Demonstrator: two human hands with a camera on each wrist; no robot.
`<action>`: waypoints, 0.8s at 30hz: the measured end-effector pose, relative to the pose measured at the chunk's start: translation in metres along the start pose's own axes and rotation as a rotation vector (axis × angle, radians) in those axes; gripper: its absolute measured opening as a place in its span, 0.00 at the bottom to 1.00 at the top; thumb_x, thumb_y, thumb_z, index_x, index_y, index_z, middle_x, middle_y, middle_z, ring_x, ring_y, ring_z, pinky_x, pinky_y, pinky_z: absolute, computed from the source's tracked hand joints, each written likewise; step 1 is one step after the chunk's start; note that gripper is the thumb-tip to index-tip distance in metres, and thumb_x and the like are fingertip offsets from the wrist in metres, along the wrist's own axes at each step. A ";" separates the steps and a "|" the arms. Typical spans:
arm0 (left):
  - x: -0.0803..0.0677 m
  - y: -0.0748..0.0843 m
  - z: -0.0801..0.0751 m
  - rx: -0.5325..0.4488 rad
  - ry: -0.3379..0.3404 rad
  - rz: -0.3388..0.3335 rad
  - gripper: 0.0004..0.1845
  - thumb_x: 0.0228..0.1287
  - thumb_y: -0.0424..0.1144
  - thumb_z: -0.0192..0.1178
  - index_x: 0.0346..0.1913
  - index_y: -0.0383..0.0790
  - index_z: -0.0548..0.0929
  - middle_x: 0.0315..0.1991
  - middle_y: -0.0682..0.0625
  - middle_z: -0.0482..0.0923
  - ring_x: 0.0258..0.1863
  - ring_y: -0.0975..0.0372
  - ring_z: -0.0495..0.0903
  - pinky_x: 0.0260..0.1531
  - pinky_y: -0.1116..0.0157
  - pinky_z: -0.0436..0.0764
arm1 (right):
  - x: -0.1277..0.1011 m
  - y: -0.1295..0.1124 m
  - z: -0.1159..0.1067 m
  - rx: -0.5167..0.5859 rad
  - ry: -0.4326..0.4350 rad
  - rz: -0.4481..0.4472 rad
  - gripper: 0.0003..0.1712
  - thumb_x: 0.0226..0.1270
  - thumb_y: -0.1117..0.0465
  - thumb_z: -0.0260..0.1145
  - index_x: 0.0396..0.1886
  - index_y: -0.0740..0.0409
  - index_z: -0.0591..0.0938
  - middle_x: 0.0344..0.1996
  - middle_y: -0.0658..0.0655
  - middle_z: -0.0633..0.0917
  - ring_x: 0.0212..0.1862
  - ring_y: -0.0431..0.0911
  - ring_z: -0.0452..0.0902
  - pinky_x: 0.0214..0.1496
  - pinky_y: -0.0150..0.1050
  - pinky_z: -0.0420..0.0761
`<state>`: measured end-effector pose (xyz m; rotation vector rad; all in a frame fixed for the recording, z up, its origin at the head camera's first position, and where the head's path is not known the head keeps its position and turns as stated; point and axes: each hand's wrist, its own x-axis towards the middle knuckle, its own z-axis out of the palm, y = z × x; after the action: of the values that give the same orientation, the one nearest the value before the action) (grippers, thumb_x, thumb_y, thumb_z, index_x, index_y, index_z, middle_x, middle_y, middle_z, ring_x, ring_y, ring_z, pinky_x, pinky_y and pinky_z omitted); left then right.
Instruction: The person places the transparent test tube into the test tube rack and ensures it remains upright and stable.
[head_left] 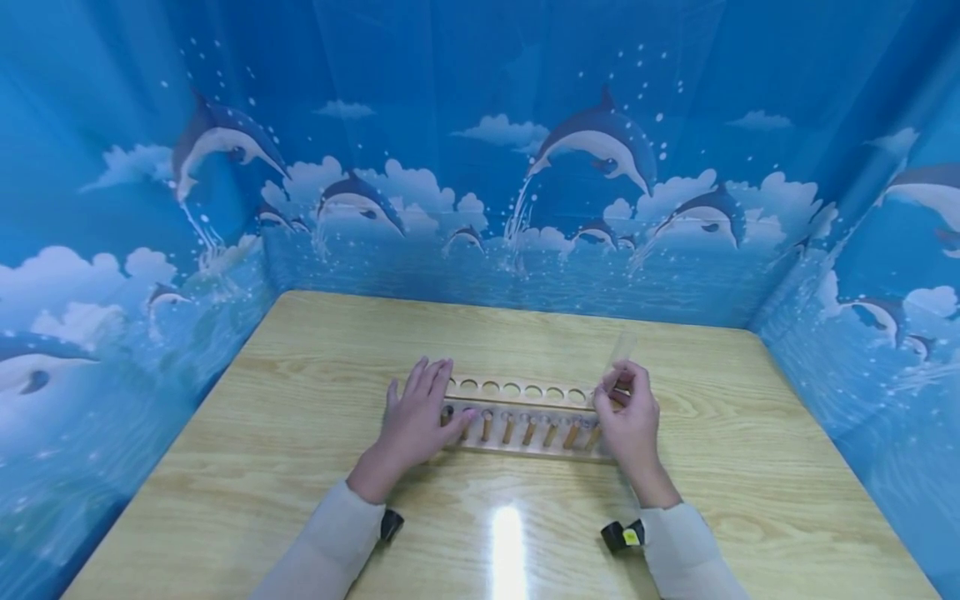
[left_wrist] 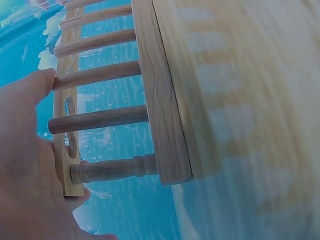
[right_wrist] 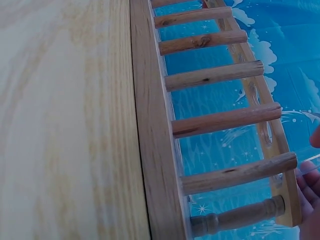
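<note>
A wooden test tube rack (head_left: 517, 451) stands on the table, with a row of round holes in its upper rail and a row of upright pegs (head_left: 529, 432) along its base. My left hand (head_left: 417, 414) holds the rack's left end; in the left wrist view its thumb lies on the peg side and fingertips show beyond the upper rail (left_wrist: 73, 186). At the rack's right end, my right hand (head_left: 632, 414) pinches a clear test tube (head_left: 622, 346), which slants up and away. Only part of the right hand's fingers (right_wrist: 309, 187) shows at the edge of the right wrist view.
The pale wood-grained table (head_left: 315, 358) carries a bright light reflection near its front. A blue curtain (head_left: 480, 100) printed with dolphins encloses the back and both sides. Black wrist straps (head_left: 621, 536) show by the sleeves.
</note>
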<state>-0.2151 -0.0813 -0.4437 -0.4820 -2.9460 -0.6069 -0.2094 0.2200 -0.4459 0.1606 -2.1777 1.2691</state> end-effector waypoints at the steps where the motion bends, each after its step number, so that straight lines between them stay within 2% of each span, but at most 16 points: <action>1: 0.000 0.000 0.000 0.002 0.001 0.000 0.47 0.66 0.67 0.51 0.77 0.42 0.50 0.75 0.44 0.54 0.76 0.48 0.45 0.66 0.33 0.47 | 0.000 0.000 0.000 0.003 0.000 -0.004 0.22 0.60 0.76 0.60 0.55 0.66 0.71 0.37 0.57 0.79 0.42 0.39 0.78 0.45 0.20 0.78; 8: 0.001 0.000 0.002 0.001 0.020 0.006 0.47 0.65 0.66 0.52 0.77 0.42 0.51 0.75 0.44 0.54 0.75 0.48 0.45 0.66 0.33 0.47 | 0.000 0.000 0.000 0.033 -0.004 -0.010 0.21 0.60 0.78 0.60 0.54 0.68 0.72 0.37 0.60 0.79 0.42 0.45 0.79 0.45 0.20 0.78; 16: 0.001 -0.001 0.003 0.009 0.014 0.000 0.47 0.65 0.67 0.51 0.77 0.43 0.51 0.75 0.44 0.55 0.76 0.48 0.45 0.66 0.33 0.47 | 0.000 0.000 0.000 0.007 -0.019 -0.003 0.21 0.61 0.74 0.62 0.55 0.66 0.72 0.37 0.57 0.79 0.42 0.39 0.78 0.45 0.20 0.78; 24: 0.000 0.000 0.002 0.001 0.013 -0.001 0.47 0.65 0.67 0.52 0.77 0.43 0.51 0.75 0.44 0.54 0.75 0.48 0.45 0.66 0.33 0.47 | 0.000 0.001 0.001 -0.001 -0.011 -0.030 0.23 0.58 0.74 0.65 0.55 0.66 0.72 0.37 0.57 0.79 0.41 0.38 0.77 0.45 0.20 0.78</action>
<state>-0.2154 -0.0808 -0.4456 -0.4751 -2.9337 -0.6068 -0.2104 0.2200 -0.4469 0.1994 -2.1771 1.2533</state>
